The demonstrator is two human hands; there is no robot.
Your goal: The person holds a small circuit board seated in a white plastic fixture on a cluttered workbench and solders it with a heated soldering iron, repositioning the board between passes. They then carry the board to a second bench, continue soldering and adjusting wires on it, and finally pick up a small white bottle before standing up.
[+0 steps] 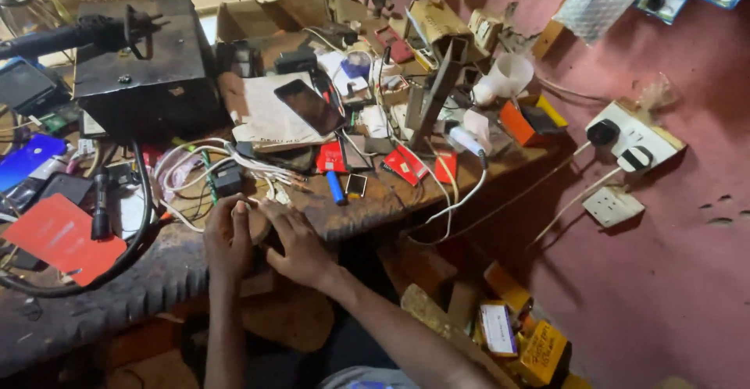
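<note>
My left hand (227, 237) and my right hand (295, 242) rest side by side at the front edge of a cluttered wooden workbench (375, 201). Their fingers press down together on something small and flat that the hands hide. The fingertips lie next to a bundle of white cables (234, 162) and a small black adapter (228, 178). A blue pen-like tool (335, 187) and a small dark screen part (356, 185) lie just right of my right hand.
A black metal box (144, 65) stands at the back left, with a phone (310, 106) on papers beside it. A red cover (62, 237) and black torch (101, 201) lie left. Wall sockets with plugs (629, 139) hang on the red wall. Boxes (516, 334) sit below.
</note>
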